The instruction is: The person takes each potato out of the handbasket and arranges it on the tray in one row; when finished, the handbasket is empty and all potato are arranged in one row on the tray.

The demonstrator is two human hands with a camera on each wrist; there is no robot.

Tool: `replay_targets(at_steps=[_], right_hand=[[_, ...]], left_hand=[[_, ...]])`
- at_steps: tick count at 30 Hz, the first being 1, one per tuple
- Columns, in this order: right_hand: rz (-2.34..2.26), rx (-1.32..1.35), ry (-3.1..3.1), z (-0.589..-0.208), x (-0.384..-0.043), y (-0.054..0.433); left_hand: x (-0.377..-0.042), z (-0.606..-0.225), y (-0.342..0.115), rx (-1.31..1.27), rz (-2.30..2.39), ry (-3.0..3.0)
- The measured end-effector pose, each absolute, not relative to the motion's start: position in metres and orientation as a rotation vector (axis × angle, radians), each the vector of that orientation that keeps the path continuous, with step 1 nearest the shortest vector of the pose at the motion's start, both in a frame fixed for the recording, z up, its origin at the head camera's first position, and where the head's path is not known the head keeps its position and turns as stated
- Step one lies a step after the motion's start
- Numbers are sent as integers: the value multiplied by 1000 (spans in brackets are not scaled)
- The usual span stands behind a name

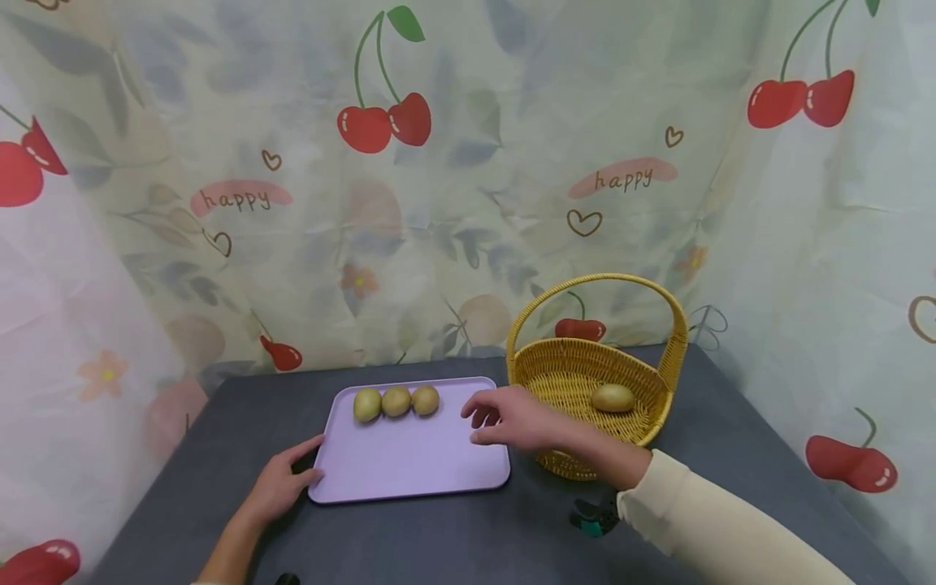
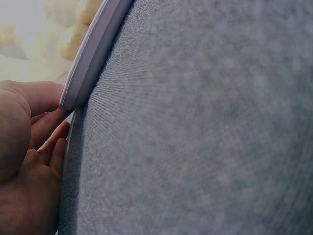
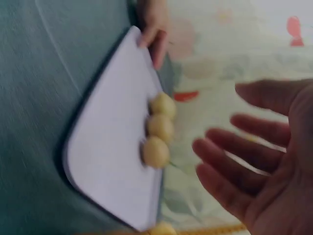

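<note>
Three brownish-yellow potatoes [image 1: 396, 401] lie in a row along the far left part of a lilac tray [image 1: 413, 463]. A fourth potato [image 1: 613, 398] lies inside a yellow wicker basket [image 1: 563, 357]. My left hand [image 1: 278, 483] rests at the tray's left edge, its thumb and forefinger spread and touching the rim. In the left wrist view the thumb [image 2: 46, 95] meets the tray's corner. Over the tray's right side hovers my right hand [image 1: 515, 418], holding nothing. Its fingers [image 3: 239, 152] are relaxed and apart in the right wrist view, away from the potatoes.
The basket's tall handle [image 1: 600, 278] arches up at the tray's right, behind my right forearm. A dark grey cloth [image 1: 439, 536] covers the table. Printed curtains [image 1: 453, 244] hang behind and at both sides. A dark object with a teal part [image 1: 591, 526] shows beneath my right sleeve.
</note>
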State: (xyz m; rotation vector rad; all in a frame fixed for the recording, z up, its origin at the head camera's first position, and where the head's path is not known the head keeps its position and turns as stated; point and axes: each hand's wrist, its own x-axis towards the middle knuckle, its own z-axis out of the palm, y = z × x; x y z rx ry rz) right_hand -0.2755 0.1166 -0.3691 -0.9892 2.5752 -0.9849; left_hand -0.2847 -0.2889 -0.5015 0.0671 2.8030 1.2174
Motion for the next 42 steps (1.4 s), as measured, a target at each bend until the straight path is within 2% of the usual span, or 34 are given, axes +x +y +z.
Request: replay_targets(at_steps=[7, 14, 21, 31, 42], right_hand=[[-964, -1102, 2444, -342, -285, 157], [-1005, -1008, 2256, -334, -312, 188], [-1011, -828, 2176, -344, -345, 212], [-947, -634, 2228, -370, -379, 222], [-694, -570, 2217, -393, -390, 213]], left_hand=[[-284, -502, -292, 55, 1208, 2816], [-284, -502, -293, 20, 1206, 2801], [-282, -501, -293, 33, 1197, 2821], [-285, -498, -290, 64, 1186, 2840], [-284, -502, -288, 71, 1200, 2852]])
